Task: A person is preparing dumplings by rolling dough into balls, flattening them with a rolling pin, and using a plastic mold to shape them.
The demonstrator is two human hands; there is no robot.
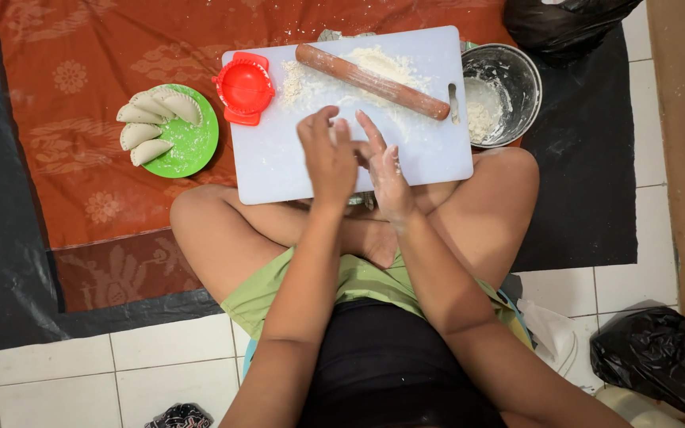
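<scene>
On the floor, a white board (279, 166) rests on the person's knees. A rolling pin (372, 82) lies across its floured top, with a red press (244, 88) beside it. Both hands meet over the near edge: the left hand (328, 158) cups the right hand (388, 176), fingers pressed together. I cannot tell what they enclose; probably soft, sticky dough, best held lightly.

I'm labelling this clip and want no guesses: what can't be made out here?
- Head view: anything pressed between the left hand and right hand is hidden by the palms.
- Metal bowl: its near left edge lies behind the cutting board.
- Black bag: contents hidden, cut by the frame edge.
</scene>
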